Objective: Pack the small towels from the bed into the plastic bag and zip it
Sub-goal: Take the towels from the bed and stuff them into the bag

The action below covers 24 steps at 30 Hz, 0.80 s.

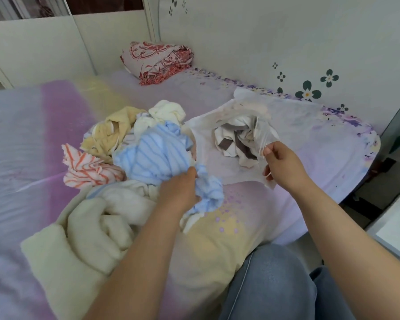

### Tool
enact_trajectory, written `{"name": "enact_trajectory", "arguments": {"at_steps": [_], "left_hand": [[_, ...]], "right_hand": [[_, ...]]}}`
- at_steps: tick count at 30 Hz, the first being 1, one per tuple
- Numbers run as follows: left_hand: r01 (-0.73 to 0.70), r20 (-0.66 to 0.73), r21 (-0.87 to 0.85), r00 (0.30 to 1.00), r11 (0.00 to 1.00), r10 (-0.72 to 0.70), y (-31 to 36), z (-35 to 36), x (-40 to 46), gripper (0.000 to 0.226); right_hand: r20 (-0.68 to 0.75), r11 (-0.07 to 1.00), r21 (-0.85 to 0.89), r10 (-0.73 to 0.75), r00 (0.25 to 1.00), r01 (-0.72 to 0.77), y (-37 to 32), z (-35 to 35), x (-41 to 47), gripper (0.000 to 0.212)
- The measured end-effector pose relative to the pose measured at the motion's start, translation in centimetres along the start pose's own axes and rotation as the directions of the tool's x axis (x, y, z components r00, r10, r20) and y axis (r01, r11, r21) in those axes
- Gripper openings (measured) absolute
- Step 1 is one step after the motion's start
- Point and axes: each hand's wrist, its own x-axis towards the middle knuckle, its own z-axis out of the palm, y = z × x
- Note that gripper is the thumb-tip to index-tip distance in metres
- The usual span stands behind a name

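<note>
On the bed (263, 204), left hand (179, 192) clenched on the blue striped towel (157, 155); right hand (284, 165) pinching the plastic bag (293, 125) mouth open; one brown-patterned towel (234, 142) inside; pile of towels (116, 135) left of the bag unpacked; zip undone; early stage, I judge.

Head camera, wide-angle, looking down over bed (229, 227), close.
</note>
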Motion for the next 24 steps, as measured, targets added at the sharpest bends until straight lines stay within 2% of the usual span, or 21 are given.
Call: {"name": "enact_trajectory", "arguments": {"at_steps": [2, 4, 6, 8, 9, 10, 13, 15, 16, 17, 18, 19, 20, 21, 22, 23, 24], "left_hand": [[-0.045, -0.107, 0.118, 0.993, 0.992, 0.057, 1.3, -0.6, -1.4, 0.042], [-0.095, -0.252, 0.145, 0.959, 0.985, 0.130, 2.8, -2.1, -2.6, 0.041], [-0.175, -0.364, 0.001, 0.917, 0.985, 0.163, 4.4, -5.3, -3.3, 0.049], [-0.301, -0.443, -0.304, 0.885, 0.904, 0.146, 6.0, -9.4, -4.1, 0.054], [-0.396, -0.494, -0.486, 0.860, 0.779, 0.128, 6.6, -11.4, -4.4, 0.053], [-0.491, -0.553, -0.626, 0.827, 0.605, 0.099, 7.0, -13.0, -4.6, 0.052], [-0.658, -0.681, -0.728, 0.726, 0.192, -0.098, 7.2, -15.5, -2.7, 0.051], [-0.638, -0.606, -0.767, 0.755, -0.069, -0.251, 7.4, -14.2, -0.7, 0.053], [-0.607, -0.555, -0.789, 0.770, -0.095, -0.315, 7.8, -12.4, 0.2, 0.052], [-0.577, -0.531, -0.817, 0.761, -0.012, -0.372, 8.1, -10.1, 1.0, 0.047], [-0.505, -0.532, -0.845, 0.759, 0.177, -0.375, 8.3, -6.9, 1.9, 0.040], [-0.429, -0.545, -0.820, 0.788, 0.380, -0.287, 8.2, -3.6, 2.5, 0.032], [-0.355, -0.489, -0.769, 0.862, 0.531, -0.131, 8.1, -0.5, 2.5, 0.031], [-0.295, -0.356, -0.722, 0.934, 0.626, 0.030, 8.0, 2.2, 2.6, 0.041], [-0.263, -0.222, -0.635, 0.963, 0.726, 0.154, 7.7, 4.0, 2.6, 0.060], [-0.246, -0.104, -0.513, 0.969, 0.823, 0.224, 7.3, 5.1, 2.7, 0.078], [-0.231, -0.038, -0.357, 0.972, 0.905, 0.233, 6.9, 5.5, 3.0, 0.088]], "right_hand": [[0.003, 1.000, -0.011, 0.000, 1.000, 0.000, 0.2, 0.0, -0.1, 0.022], [0.009, 1.000, -0.027, 0.002, 1.000, -0.001, 0.4, 0.0, -0.1, 0.022], [0.012, 1.000, -0.026, 0.003, 1.000, -0.003, 0.6, -0.2, -0.1, 0.022], [0.007, 1.000, -0.017, 0.007, 1.000, -0.007, 0.6, -0.4, -0.1, 0.022], [0.002, 1.000, -0.008, 0.011, 1.000, -0.011, 0.6, -0.5, -0.1, 0.022], [-0.004, 1.000, 0.006, 0.015, 1.000, -0.015, 0.6, -0.6, -0.1, 0.022], [-0.012, 0.999, 0.041, 0.022, 1.000, -0.022, 0.4, -1.0, 0.0, 0.021], [-0.031, 0.999, 0.048, 0.020, 0.999, -0.019, 0.4, -1.2, 0.2, 0.019], [-0.052, 0.999, 0.035, 0.013, 0.999, -0.011, 0.5, -1.4, 0.4, 0.018], [-0.079, 1.000, 0.012, 0.002, 0.997, -0.001, 0.4, -1.6, 0.5, 0.019], [-0.101, 1.000, -0.001, -0.008, 0.995, 0.008, 0.3, -1.8, 0.6, 0.019], [-0.111, 1.000, 0.010, -0.012, 0.994, 0.013, 0.2, -2.0, 0.6, 0.018], [-0.105, 0.999, 0.038, -0.009, 0.994, 0.013, 0.2, -2.2, 0.5, 0.019], [-0.086, 0.998, 0.055, -0.008, 0.996, 0.013, 0.3, -2.3, 0.5, 0.020], [-0.058, 0.999, 0.051, -0.013, 0.998, 0.016, 0.3, -2.4, 0.3, 0.021], [-0.028, 0.999, 0.025, -0.026, 0.999, 0.027, 0.5, -2.5, 0.0, 0.021], [-0.003, 0.999, -0.002, -0.042, 0.999, 0.042, 0.8, -2.6, -0.2, 0.021]]}}
